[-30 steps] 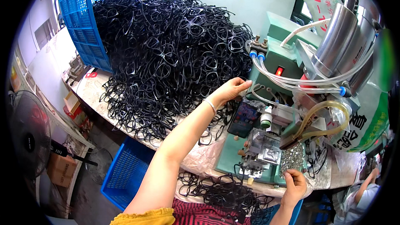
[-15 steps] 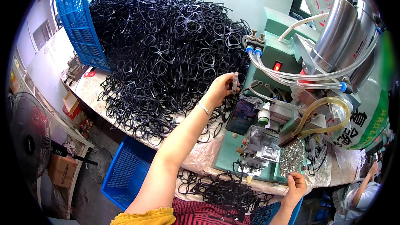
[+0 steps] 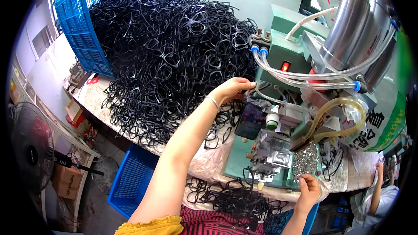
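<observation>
My left hand (image 3: 233,90) reaches to the green machine (image 3: 285,45), its fingers closed together above the top edge of a dark phone (image 3: 251,119). What those fingers hold, if anything, is hidden. My right hand (image 3: 308,188) is at the near edge of a tray of small metallic bits (image 3: 306,163), thumb and fingertips pinched; anything between them is too small to make out. Between the hands sits a metal fixture (image 3: 274,150) on the machine, with a small green-capped white bottle (image 3: 272,122) just behind it.
A large heap of black eyeglass frames (image 3: 174,52) spills from a tipped blue basket (image 3: 80,26) on the left. More black frames (image 3: 235,198) lie before my body. Clear hoses (image 3: 305,78) cross the machine. A blue crate (image 3: 133,180) stands below; another person (image 3: 381,200) is at right.
A small pale, flat piece stood upright in my left fingers before; now it is out of sight. That hand has turned flatter and reached slightly right. My right hand has barely moved.
</observation>
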Available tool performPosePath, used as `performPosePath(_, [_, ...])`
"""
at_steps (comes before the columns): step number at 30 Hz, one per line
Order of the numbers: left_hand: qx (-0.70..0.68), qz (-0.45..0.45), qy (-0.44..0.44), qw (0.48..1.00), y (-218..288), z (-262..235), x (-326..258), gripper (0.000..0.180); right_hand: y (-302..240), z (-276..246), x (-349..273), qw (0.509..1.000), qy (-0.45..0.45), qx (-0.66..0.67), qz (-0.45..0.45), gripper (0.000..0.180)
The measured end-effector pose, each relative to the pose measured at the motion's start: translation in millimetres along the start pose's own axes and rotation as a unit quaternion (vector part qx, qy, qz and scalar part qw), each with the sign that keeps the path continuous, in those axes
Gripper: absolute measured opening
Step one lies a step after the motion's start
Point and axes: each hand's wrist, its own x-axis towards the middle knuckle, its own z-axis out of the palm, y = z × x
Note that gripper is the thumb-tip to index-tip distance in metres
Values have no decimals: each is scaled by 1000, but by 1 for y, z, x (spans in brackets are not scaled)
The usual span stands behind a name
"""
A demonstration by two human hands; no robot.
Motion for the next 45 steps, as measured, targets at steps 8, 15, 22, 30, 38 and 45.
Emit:
performPosePath(8, [71, 70, 133, 986, -27, 4, -5, 46, 0, 6, -2, 1000, -15, -6, -25, 8])
performPosePath(15, [401, 432, 473, 655, 2, 19, -124, 7, 10, -4, -10, 998, 22, -31, -48, 10])
performPosePath(22, [550, 278, 524, 588, 45, -84, -127, 11, 11, -12, -3, 993, 18, -93, -67, 11])
performPosePath(30, [564, -24, 463, 683, 20, -138, -101, 32, 19, -9, -5, 985, 47, -145, -87, 10])
performPosePath(38, [195, 81, 249, 945, 57, -17, -147, 15, -23, 18, 6, 977, -15, -113, -179, 14])
performPosePath(45, [-95, 293, 231, 923, -33, 77, -177, 11, -28, 99, 31, 983, -87, 127, -105, 49])
